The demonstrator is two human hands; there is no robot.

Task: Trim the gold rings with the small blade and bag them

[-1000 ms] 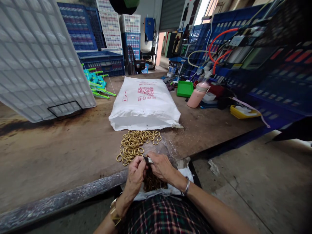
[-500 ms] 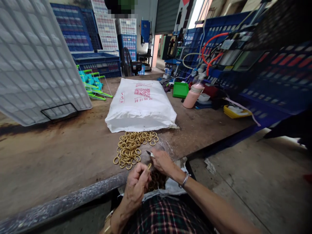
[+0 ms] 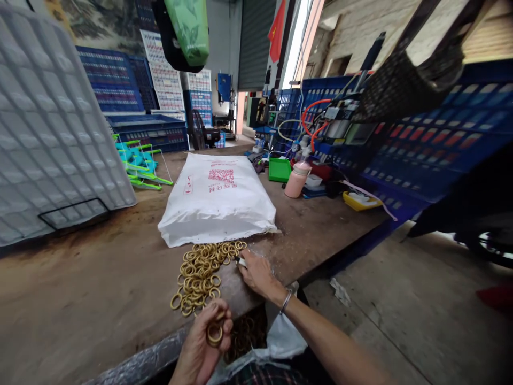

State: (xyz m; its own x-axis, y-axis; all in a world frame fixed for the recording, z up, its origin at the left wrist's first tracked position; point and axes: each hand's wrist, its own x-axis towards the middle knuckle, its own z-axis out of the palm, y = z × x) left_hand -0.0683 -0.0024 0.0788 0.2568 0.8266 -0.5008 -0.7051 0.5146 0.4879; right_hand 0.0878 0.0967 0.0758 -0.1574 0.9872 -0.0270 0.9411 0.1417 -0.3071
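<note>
Left hand (image 3: 209, 334): near 7 o'clock in view, palm partly upturned, fingers curled in, pointing toward 1. Right hand (image 3: 258, 275): at 6 o'clock, thumb and fingers pinched, back upward, pointing toward 11. Right forearm (image 3: 320, 334) extends toward 4–5. Hands apart.

Silver bangle (image 3: 286, 301), dark plaid clothing (image 3: 262, 375)

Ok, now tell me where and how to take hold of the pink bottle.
Grip the pink bottle around its body, below the neck, probably best from the near side. It stands upright with a rounded body; the green tray lies beyond it to the left, and the white container crowds its right.
</note>
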